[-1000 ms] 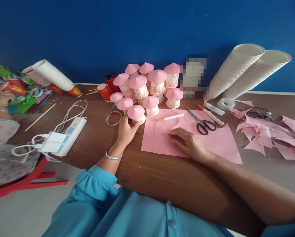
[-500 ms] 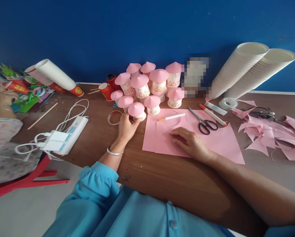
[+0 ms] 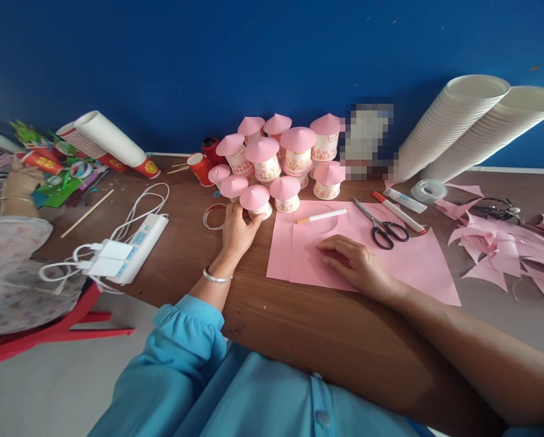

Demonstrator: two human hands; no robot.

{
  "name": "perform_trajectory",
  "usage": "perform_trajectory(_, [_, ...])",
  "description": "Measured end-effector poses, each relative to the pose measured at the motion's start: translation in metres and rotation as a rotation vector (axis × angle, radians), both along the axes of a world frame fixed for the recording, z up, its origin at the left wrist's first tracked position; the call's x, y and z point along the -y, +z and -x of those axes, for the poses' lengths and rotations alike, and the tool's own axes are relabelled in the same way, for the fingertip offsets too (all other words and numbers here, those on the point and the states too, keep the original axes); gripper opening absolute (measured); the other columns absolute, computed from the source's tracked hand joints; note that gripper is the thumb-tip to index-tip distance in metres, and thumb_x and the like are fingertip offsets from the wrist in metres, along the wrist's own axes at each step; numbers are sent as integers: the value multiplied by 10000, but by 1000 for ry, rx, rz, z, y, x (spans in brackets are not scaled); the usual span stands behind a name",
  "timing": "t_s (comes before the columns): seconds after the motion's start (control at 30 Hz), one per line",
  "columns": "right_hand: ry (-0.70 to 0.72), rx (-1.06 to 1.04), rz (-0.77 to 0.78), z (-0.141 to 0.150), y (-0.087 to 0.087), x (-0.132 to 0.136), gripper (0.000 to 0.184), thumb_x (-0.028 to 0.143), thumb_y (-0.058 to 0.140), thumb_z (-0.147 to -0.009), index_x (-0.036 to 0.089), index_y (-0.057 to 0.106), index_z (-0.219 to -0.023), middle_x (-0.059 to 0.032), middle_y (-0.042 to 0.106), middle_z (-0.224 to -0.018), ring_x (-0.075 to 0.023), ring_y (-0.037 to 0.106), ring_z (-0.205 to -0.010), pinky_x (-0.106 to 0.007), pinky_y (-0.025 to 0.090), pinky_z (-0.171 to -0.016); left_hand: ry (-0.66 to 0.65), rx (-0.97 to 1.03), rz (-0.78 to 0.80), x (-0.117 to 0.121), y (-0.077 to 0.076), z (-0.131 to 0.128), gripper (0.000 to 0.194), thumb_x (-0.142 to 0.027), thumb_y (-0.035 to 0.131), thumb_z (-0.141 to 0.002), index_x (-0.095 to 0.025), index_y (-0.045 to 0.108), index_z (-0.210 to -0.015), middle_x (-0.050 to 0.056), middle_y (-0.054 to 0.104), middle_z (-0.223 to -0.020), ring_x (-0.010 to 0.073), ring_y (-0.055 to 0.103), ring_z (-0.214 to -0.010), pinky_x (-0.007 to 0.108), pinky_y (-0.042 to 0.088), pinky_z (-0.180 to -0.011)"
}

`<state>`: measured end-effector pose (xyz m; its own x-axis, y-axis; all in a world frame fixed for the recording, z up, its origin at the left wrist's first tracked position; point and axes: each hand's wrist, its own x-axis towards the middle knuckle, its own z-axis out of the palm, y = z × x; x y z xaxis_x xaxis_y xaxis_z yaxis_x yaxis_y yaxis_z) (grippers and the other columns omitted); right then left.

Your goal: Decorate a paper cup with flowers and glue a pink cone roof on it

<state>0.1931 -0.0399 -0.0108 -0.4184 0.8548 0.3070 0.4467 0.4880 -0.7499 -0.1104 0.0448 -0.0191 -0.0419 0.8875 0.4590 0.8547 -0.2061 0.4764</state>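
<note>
My left hand [image 3: 241, 233] has its thumb and fingers around the base of a small paper-cup house [image 3: 255, 199] with a pink cone roof, at the front of a cluster. Several more such houses [image 3: 298, 149] stand behind it, their white walls drawn with orange figures. Resting on the pink paper [image 3: 317, 273], my right hand [image 3: 356, 264] holds nothing, its fingers loosely bent and apart. Just beyond that hand lie a capped marker [image 3: 322, 216] and black-handled scissors [image 3: 388, 234]. An orange-capped marker [image 3: 398, 212], a glue stick [image 3: 405, 199] and a tape roll [image 3: 429, 191] lie farther right.
Two tall stacks of white paper cups [image 3: 463, 127] lean at the back right, near pink paper scraps [image 3: 493, 243]. A white power strip [image 3: 142, 249] with cables lies left. A co-worker's hand [image 3: 23, 182] is at the far left, by craft scraps and leaning cups [image 3: 110, 142].
The whole scene has shifted slightly to the right in the view. My left hand stays on the same small house, and my right hand stays on the pink paper.
</note>
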Motion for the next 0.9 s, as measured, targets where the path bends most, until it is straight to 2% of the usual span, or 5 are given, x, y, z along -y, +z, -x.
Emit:
perform_trajectory(0.47, [7, 19, 18, -1, 1, -1, 171, 267, 570, -983, 246, 666, -1123, -75, 739, -1109, -226, 727, -994, -367, 604, -880, 21, 27, -16, -2, 2, 0, 311, -265, 815, -783, -215, 509, -803, 39, 586, -864, 218, 604, -831, 364, 511, -790])
perform_trajectory(0.73, [13, 15, 19, -1, -3, -1, 167, 286, 571, -989, 244, 657, -1126, -73, 727, -1113, -221, 717, -996, -367, 598, -880, 20, 10, -11, -3, 1, 1, 291, -266, 810, -788, -208, 531, -844, 40, 594, -871, 222, 609, -838, 374, 516, -817])
perform_trajectory(0.9, [10, 20, 26, -2, -4, -1, 172, 290, 568, -988, 249, 657, -1130, -73, 726, -1125, -230, 720, -1013, -371, 601, -878, 7, 28, 1, -2, 0, 3, 266, -241, 789, -800, -205, 571, -949, 47, 609, -898, 238, 620, -886, 398, 525, -863])
